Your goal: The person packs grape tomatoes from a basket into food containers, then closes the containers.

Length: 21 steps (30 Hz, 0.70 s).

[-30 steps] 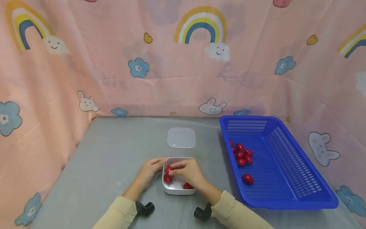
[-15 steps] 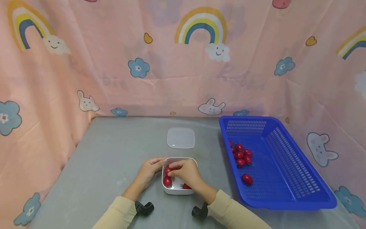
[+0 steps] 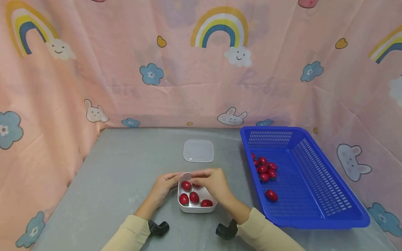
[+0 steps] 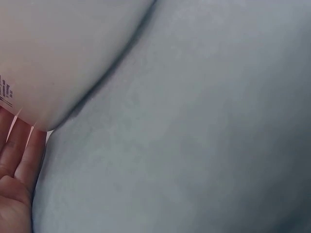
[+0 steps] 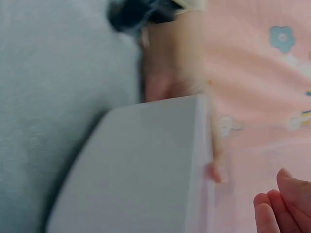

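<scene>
A small white plastic box (image 3: 198, 210) stands on the table with several cherry tomatoes (image 3: 194, 197) inside, green stalks on some. My left hand (image 3: 164, 188) holds the box at its left side, thumb at the rim; the left wrist view shows its fingers (image 4: 30, 158) against the outer wall. My right hand (image 3: 211, 184) hovers over the right back part of the box, thumb and index finger stretched out, and partly hides one tomato (image 3: 198, 186). In the right wrist view its fingers (image 5: 274, 208) show above the rim with nothing between them.
A clear lid (image 3: 198, 151) lies flat behind the box. To the right stands a blue perforated basket (image 3: 314, 195) with several cherry tomatoes (image 3: 263, 169) along its left side and one red tomato (image 3: 271, 196) nearer me. A pink patterned cloth (image 3: 188, 94) hangs behind the table.
My right hand has let go of a cherry tomato in the left part of the box and drawn up and right. More tomatoes show inside. My left hand stays in place.
</scene>
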{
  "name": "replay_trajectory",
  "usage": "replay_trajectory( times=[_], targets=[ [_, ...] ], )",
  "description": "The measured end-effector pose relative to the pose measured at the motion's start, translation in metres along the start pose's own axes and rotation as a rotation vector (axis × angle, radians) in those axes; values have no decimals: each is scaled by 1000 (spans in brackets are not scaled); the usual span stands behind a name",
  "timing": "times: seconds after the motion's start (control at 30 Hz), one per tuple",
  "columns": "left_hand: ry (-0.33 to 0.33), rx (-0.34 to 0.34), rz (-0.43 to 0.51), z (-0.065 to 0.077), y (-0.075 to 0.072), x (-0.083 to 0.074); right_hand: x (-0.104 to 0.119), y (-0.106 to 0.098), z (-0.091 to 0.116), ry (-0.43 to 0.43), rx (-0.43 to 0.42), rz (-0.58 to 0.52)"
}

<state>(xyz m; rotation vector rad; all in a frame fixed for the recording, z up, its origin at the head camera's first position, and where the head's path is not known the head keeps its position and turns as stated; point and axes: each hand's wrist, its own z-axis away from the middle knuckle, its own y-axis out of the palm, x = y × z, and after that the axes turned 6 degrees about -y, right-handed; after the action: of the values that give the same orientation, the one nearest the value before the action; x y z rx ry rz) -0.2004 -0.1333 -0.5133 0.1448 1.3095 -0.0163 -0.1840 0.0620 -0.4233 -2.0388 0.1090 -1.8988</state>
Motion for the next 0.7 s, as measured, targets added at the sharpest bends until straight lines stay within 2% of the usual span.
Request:
replay_trajectory(
  times=[0.37,0.53,0.7],
  targets=[
    [-7,12,-6,0,-1,-1,39,-36,5,28,-38,12],
    [-17,8,-4,1,-1,-1,44,-61,-3,54,-57,23],
    [-8,-12,-11,2,0,-1,42,-89,-11,40,-78,38]
  ],
)
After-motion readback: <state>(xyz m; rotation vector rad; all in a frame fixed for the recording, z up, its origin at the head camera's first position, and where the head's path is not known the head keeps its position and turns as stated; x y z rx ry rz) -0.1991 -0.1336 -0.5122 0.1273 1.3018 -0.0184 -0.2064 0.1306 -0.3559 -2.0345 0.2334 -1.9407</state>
